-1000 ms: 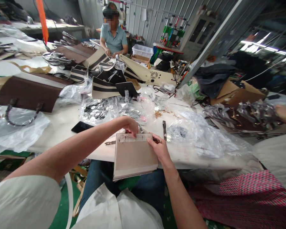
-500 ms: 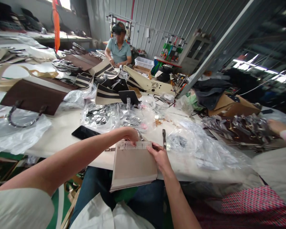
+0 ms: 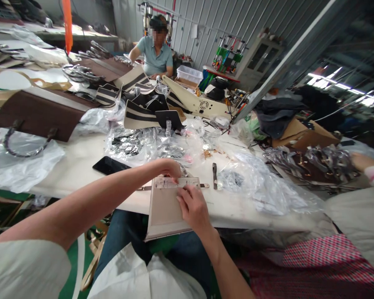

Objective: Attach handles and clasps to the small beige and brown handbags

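A beige bag panel (image 3: 166,211) lies over the table's front edge and my lap. Along its far edge runs a pale strip (image 3: 162,183) with small metal prongs. My left hand (image 3: 172,169) curls over that far edge, thumb on the strip and the other fingers hidden behind. My right hand (image 3: 193,205) is above the panel, its bent fingers together by the strip; whether something small is in them is hidden. A brown strap end (image 3: 205,185) sticks out past the panel's right side. Another brown strap (image 3: 215,176) lies separately on the table.
A black phone (image 3: 110,165) lies left of the panel. Plastic bags of metal pieces (image 3: 127,145) cover the middle. A brown bag panel with handle (image 3: 39,114) lies left; wrapped brown pieces (image 3: 308,164) are stacked right, by a neighbour's arm (image 3: 361,162). A person (image 3: 156,58) sits opposite.
My right hand has let go of the panel's far right corner and moved left over the panel to the strip. My left hand stays at the far edge. The person opposite has moved an arm outward.
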`<state>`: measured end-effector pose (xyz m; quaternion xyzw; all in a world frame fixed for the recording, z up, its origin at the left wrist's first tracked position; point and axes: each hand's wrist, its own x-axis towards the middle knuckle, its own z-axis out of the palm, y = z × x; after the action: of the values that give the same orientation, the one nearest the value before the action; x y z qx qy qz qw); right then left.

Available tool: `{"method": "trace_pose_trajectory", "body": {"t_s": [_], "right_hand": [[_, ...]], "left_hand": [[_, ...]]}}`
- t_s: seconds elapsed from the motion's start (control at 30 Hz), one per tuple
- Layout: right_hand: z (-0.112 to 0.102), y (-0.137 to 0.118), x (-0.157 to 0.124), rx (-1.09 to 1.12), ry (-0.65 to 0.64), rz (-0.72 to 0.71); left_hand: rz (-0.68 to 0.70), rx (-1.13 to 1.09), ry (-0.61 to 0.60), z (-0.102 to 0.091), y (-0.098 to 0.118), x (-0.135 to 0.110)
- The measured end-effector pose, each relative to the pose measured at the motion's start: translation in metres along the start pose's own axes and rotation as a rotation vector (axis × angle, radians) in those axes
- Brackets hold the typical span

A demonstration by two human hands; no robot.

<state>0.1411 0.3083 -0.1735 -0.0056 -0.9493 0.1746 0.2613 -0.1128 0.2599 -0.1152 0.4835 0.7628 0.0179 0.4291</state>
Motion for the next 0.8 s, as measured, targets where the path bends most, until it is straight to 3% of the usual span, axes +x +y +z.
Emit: {"method": "trace_pose_trajectory", "body": {"t_s": [0.23, 0.4, 0.67, 0.8], "right_hand": [[0.005, 0.001, 0.009, 0.114, -0.044, 0.031], [0.009, 0.000, 0.011, 0.077, -0.069, 0.052], [0.015, 0.001, 0.013, 0.058, -0.082, 0.079], [0.018, 0.000, 0.011, 0.057, -0.075, 0.092]], "left_hand": [[0.024, -0.092, -0.024, 0.000, -0.005, -0.013], [0.039, -0.099, -0.043, 0.000, -0.006, -0.011], [0.052, -0.045, 0.029, 0.008, -0.006, 0.003], [0.073, -0.052, 0.059, 0.013, -0.005, -0.004]]}}
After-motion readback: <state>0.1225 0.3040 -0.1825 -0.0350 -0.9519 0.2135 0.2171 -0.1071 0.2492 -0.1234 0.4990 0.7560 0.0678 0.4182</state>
